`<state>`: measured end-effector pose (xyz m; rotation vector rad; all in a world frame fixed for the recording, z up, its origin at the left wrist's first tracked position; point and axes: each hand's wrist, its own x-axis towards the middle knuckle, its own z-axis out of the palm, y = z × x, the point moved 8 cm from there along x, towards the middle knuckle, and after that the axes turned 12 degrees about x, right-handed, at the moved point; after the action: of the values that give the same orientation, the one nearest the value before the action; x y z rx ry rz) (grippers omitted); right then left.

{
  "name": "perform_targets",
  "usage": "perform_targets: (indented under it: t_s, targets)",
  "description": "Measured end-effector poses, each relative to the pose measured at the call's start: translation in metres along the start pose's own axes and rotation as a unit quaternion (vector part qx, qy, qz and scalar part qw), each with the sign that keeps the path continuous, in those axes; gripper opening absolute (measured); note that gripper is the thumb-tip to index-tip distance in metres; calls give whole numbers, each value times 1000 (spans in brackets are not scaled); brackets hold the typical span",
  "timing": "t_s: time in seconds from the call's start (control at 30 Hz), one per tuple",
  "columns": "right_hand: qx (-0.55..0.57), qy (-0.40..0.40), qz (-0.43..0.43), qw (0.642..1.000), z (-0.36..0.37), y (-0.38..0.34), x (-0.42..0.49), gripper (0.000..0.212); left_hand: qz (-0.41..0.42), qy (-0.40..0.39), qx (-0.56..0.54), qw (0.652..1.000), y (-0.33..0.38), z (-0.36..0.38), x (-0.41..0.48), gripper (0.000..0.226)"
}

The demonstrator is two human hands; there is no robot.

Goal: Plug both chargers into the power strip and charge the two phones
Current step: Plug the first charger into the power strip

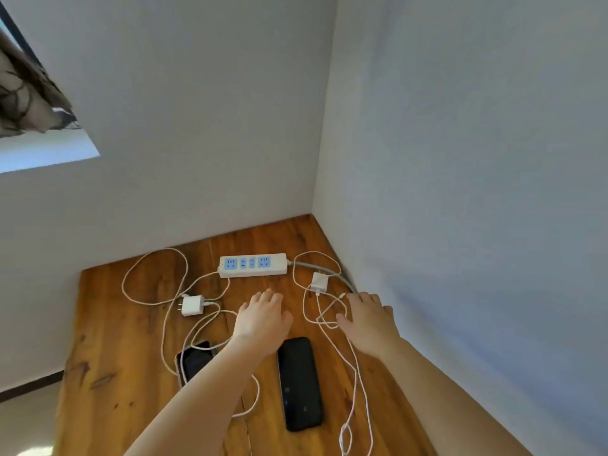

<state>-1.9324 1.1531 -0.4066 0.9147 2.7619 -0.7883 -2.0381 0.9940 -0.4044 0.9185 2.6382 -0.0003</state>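
A white power strip [252, 265] with blue sockets lies at the back of the wooden table [115, 324]; nothing is plugged into it. One white charger [193, 306] lies at the left with its prongs out, its cables looping around. A second white charger [319, 281] lies right of the strip. A black phone [299, 383] lies face up in the middle. Another dark phone [192, 360] is partly hidden under my left forearm. My left hand [263, 319] hovers palm down below the strip, holding nothing. My right hand [370, 320] is spread over the right charger's cable [357, 373].
White walls meet in a corner right behind the table. The strip's grey cord [316, 268] runs off to the right along the wall. The table's left edge drops to the floor. A window with a patterned curtain [29, 90] is at the upper left.
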Motion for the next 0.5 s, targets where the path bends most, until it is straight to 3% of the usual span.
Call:
perform_targets:
  t_s: [0.3, 0.43, 0.5]
  targets:
    - [41, -34, -8, 999, 81, 38, 99, 38, -33, -35, -71, 996, -4, 123, 66, 52]
    - [123, 3, 27, 992, 96, 46, 134, 23, -15, -9, -53, 998, 2, 146, 85, 53]
    - [151, 21, 64, 986, 101, 50, 149, 29, 22, -9, -38, 999, 10, 151, 92, 56]
